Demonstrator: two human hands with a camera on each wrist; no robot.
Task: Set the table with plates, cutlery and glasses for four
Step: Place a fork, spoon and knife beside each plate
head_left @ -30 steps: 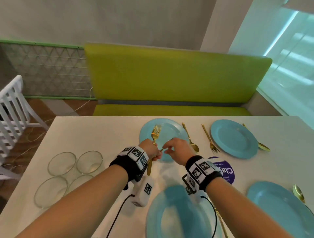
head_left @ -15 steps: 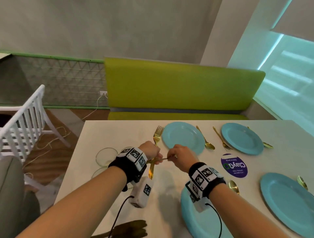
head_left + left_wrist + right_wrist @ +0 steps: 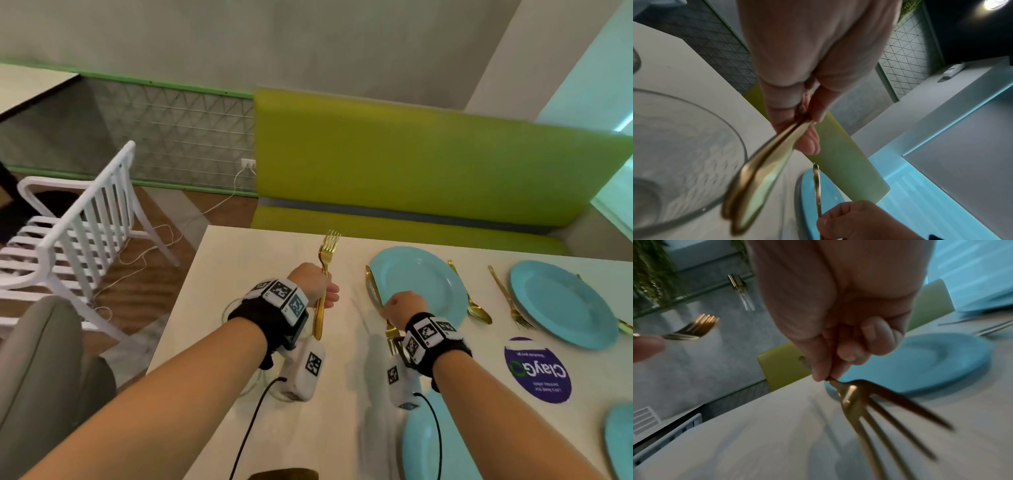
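A glass bowl [image 3: 674, 146] stands on the table [image 3: 212, 274] under the left wrist. The left hand [image 3: 313, 282] clasps a bundle of gold forks [image 3: 323, 274] upright by their handles. The right hand [image 3: 404, 306] pinches one fork [image 3: 375, 289] at its neck, prongs toward the wrist, just beside the blue plate [image 3: 418, 284]. Thin, stiff, polished metal likely slips; mid-handle seems the surest hold.
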